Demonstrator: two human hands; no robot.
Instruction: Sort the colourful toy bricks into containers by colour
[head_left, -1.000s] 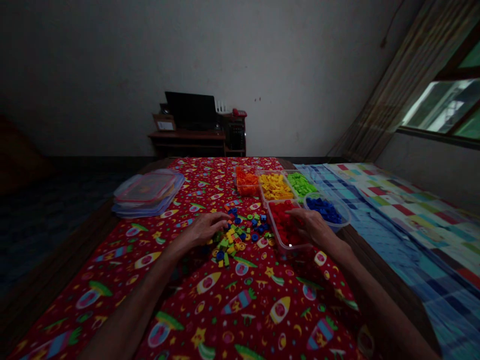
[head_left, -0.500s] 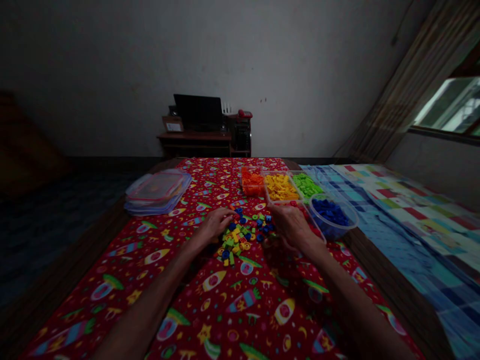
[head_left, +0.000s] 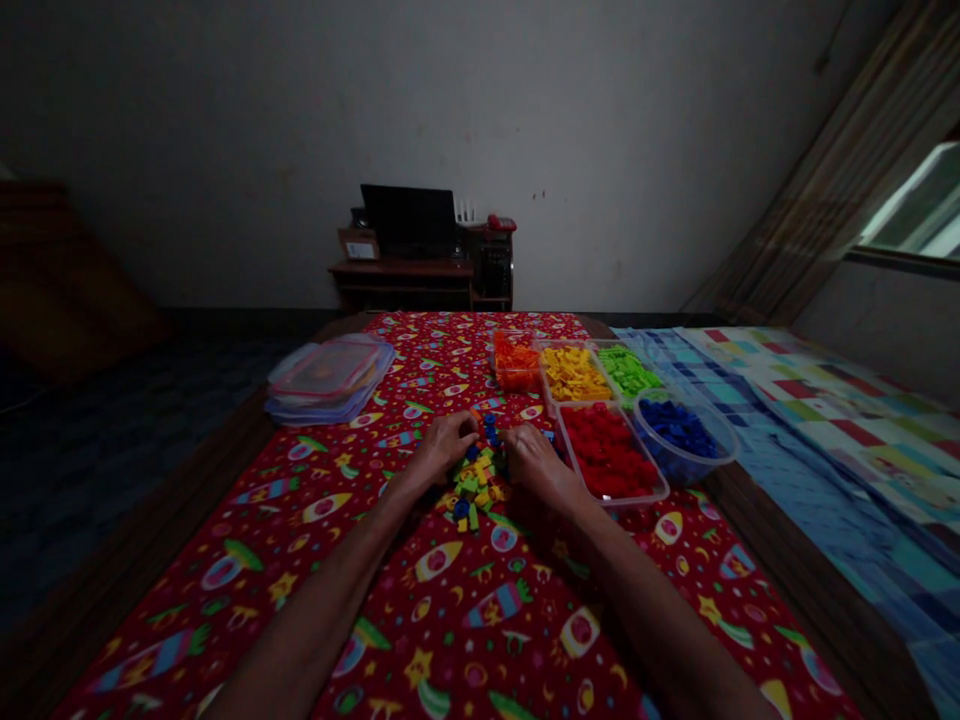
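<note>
A small pile of mixed toy building pieces (head_left: 472,488), yellow, green and blue, lies on the red patterned cloth. My left hand (head_left: 448,442) is at the pile's left edge, fingers curled together; whatever they may pinch is too small to make out. Just beyond its fingertips are blue pieces (head_left: 491,428) and a bit of orange. On the pile's right side, my right hand (head_left: 531,460) points down with closed fingers and covers some pieces. Its fingertips are partly hidden, so anything between them cannot be named.
To the right stand clear containers of red pieces (head_left: 606,450), yellow pieces (head_left: 574,374), green pieces (head_left: 627,370), blue pieces (head_left: 675,428) and orange pieces (head_left: 516,362). Stacked plastic lids (head_left: 330,378) lie at left. A bed (head_left: 817,450) adjoins the table's right side.
My right hand has moved left from over the red container to the pile, uncovering the red pieces. My left hand stays beside the pile. The view has shifted slightly.
</note>
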